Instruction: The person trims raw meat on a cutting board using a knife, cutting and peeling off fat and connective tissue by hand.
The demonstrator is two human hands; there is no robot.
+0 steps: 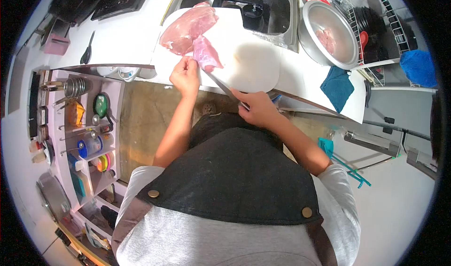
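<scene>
A large piece of raw meat (pixel 188 27) lies at the left of the white cutting board (pixel 258 66). In front of it is a smaller pink piece of meat (pixel 206 53). My left hand (pixel 185 76) is closed, its fingers pinching the near left edge of this smaller piece. My right hand (pixel 257 108) grips the handle of a knife (pixel 219 83). Its blade points up and left, and the tip end reaches the smaller piece beside my left fingers. Most of the knife handle is hidden in my right hand.
Behind the board is a sink (pixel 286 19). A metal bowl (pixel 305 29) with meat pieces stands on the right, near a dish rack (pixel 394 31) and a dark teal cloth (pixel 337 88). Black scissors (pixel 87 52) lie on the left counter above a pink shelf (pixel 117 92).
</scene>
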